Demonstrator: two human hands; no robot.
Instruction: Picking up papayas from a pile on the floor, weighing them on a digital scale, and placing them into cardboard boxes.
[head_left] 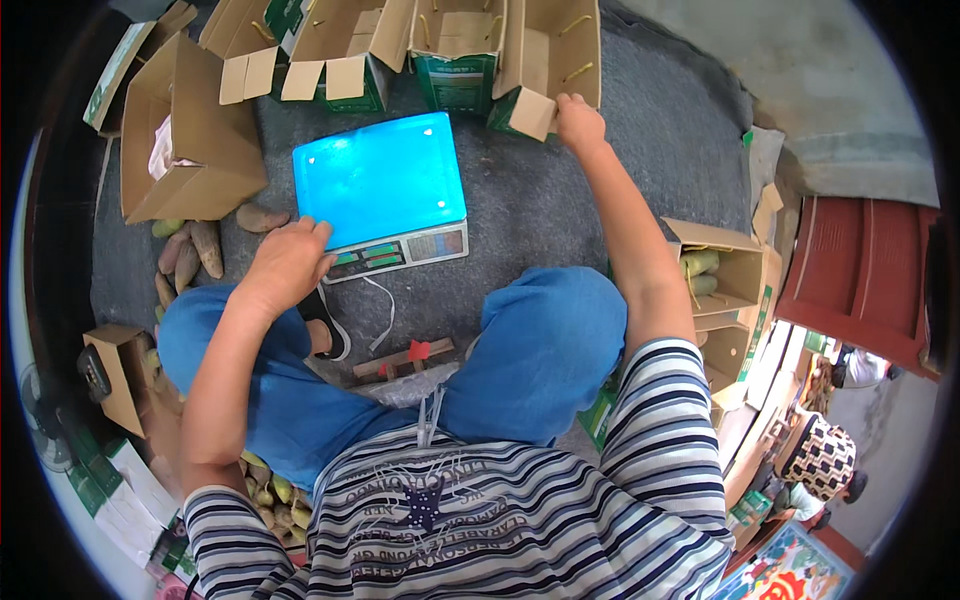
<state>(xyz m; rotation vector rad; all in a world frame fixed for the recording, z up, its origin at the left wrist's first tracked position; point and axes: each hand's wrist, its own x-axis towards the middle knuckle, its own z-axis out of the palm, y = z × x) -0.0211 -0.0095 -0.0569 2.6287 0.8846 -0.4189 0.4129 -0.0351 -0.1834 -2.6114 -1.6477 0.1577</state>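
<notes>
A weighing scale with a bright blue, flat top (380, 180) stands on the dark floor covering in front of my crossed legs. My left hand (287, 262) is closed at its near left corner, the fingers curled against the edge beside the display panel. Farther off to the right, my right hand (580, 122) pinches the near flap of an open cardboard box (548, 60). That box is green outside and brown inside, with yellow cord loops along its walls. Its interior, as far as it shows, holds nothing else.
More open cardboard boxes (455, 75) line the far side. A taller brown box (210, 140) stands left, with brownish sweet potatoes (205, 248) near it. Boxes holding greenish tubers (700, 265) are at the right. A white strap (383, 310) lies by my foot. Another person (815, 455) is at lower right.
</notes>
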